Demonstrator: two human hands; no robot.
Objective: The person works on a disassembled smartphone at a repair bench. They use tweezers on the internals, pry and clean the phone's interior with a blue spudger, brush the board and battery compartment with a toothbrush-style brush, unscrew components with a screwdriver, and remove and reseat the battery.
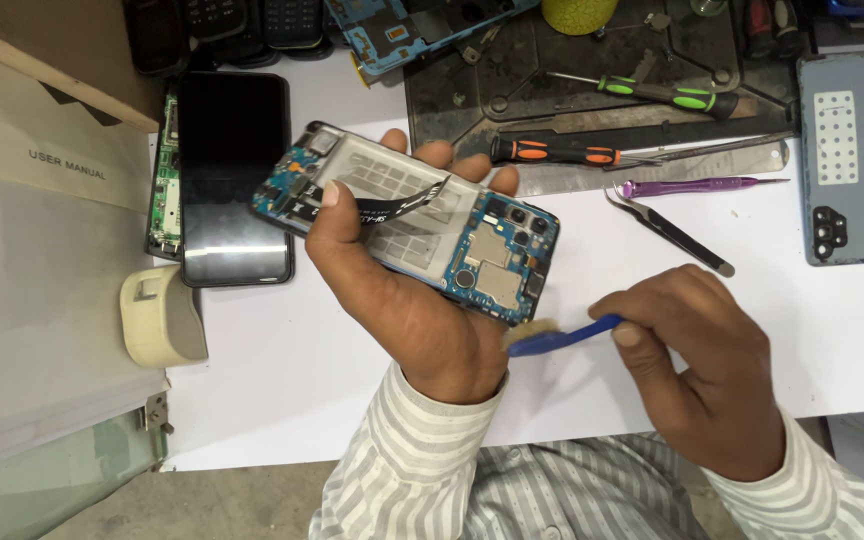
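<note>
My left hand (407, 300) grips an opened phone (407, 215) with its back cover off, blue circuit boards showing at both ends and a black ribbon cable across the middle. My thumb rests on the board near the cable. My right hand (697, 365) holds a blue brush (562, 336) whose pale bristles touch the lower corner of the phone, by the camera end.
On the white table (282, 370) lie a black phone screen (234, 175), a grey-blue back cover (850, 155), black tweezers (672, 232), a purple tool (697, 186), orange-handled (557, 152) and green-handled (667, 93) screwdrivers on a dark mat, a beige plastic part (160, 315) and a booklet (47, 130).
</note>
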